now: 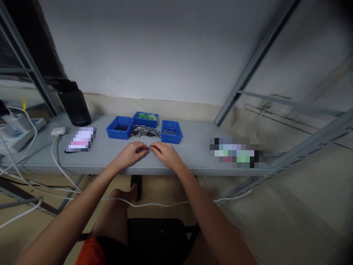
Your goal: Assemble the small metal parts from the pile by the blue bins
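Observation:
Over the front of the grey shelf, my left hand (135, 151) and my right hand (163, 150) meet almost fingertip to fingertip. Both are pinched closed around something small and dark, too tiny to identify. Just beyond them lies a loose pile of thin silvery and dark metal pieces (145, 131). A blue bin (110, 134) with dark small parts stands to the left of the pile. Right of it, another blue bin (172, 138) holds thin silvery pieces. Behind the pile, a third blue bin (146, 123) contains green, plastic-looking material.
A black bottle (74, 105) stands at the back left, near a phone (81, 140) with a blurred screen. White cables and a power strip (20, 136) occupy the left end. A pixelated object (237, 151) lies at the right. Metal uprights (248, 73) frame the shelf (193, 154).

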`<action>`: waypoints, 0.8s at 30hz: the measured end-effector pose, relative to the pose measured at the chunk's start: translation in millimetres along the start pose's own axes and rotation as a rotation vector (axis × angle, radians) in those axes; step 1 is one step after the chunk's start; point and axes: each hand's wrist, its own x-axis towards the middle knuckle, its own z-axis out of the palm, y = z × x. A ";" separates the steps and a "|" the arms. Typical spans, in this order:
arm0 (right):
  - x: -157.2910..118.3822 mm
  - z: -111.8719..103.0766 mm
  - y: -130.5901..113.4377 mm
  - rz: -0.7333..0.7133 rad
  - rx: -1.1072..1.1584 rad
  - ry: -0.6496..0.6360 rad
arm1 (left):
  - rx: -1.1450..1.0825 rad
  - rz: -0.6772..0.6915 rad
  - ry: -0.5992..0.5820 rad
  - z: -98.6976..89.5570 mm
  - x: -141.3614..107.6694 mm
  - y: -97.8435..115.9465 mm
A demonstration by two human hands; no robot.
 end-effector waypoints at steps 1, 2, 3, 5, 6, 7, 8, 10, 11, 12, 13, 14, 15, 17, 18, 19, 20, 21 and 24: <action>0.2 -0.2 0.0 0.004 -0.002 -0.003 | -0.009 -0.004 0.010 -0.2 0.1 0.0; 0.2 -0.3 0.1 0.007 -0.003 -0.007 | -0.022 -0.010 0.024 -0.4 0.3 -0.1; 0.2 -0.3 0.4 0.007 -0.003 -0.010 | -0.036 -0.018 0.042 -0.7 0.5 0.0; 0.0 0.3 1.1 -0.003 0.002 -0.020 | -0.066 -0.034 0.083 -1.0 0.6 0.3; -0.2 0.8 1.5 -0.012 0.004 -0.027 | -0.078 -0.035 0.101 -1.0 0.5 0.7; -0.4 1.4 2.0 -0.022 0.006 -0.037 | -0.088 -0.031 0.113 -1.0 0.4 1.1; -0.6 2.0 2.3 -0.032 0.008 -0.048 | -0.094 -0.025 0.120 -1.0 0.2 1.5; -0.8 2.6 2.6 -0.041 0.007 -0.068 | -0.110 -0.017 0.127 -0.9 -0.1 2.3; -0.8 2.6 2.5 -0.040 0.007 -0.073 | -0.122 -0.022 0.134 -0.8 -0.2 2.6; -0.8 2.3 2.2 -0.034 0.008 -0.074 | -0.137 -0.033 0.145 -0.9 -0.2 2.7; -0.8 1.8 1.6 -0.027 0.011 -0.066 | -0.153 -0.048 0.156 -0.9 -0.1 2.8; -0.8 1.1 0.9 -0.019 0.016 -0.051 | -0.168 -0.063 0.166 -1.0 0.0 2.8; -0.8 0.3 0.1 -0.014 0.022 -0.030 | -0.181 -0.075 0.171 -1.2 0.1 2.7; -1.0 -1.1 -1.5 -0.018 0.034 0.007 | -0.197 -0.090 0.174 -1.5 0.1 2.4; -1.2 -1.6 -2.2 -0.026 0.038 0.015 | -0.206 -0.092 0.173 -1.7 0.0 2.3; -1.5 -1.9 -2.7 -0.037 0.039 0.014 | -0.219 -0.092 0.171 -1.7 -0.1 2.1; -1.7 -2.0 -3.0 -0.048 0.037 0.009 | -0.233 -0.090 0.166 -1.7 -0.2 1.9; -1.9 -2.0 -3.2 -0.058 0.034 0.003 | -0.241 -0.087 0.159 -1.5 -0.2 1.7; -2.3 -1.5 -2.8 -0.091 0.031 -0.013 | -0.204 -0.076 0.131 -0.9 0.0 1.4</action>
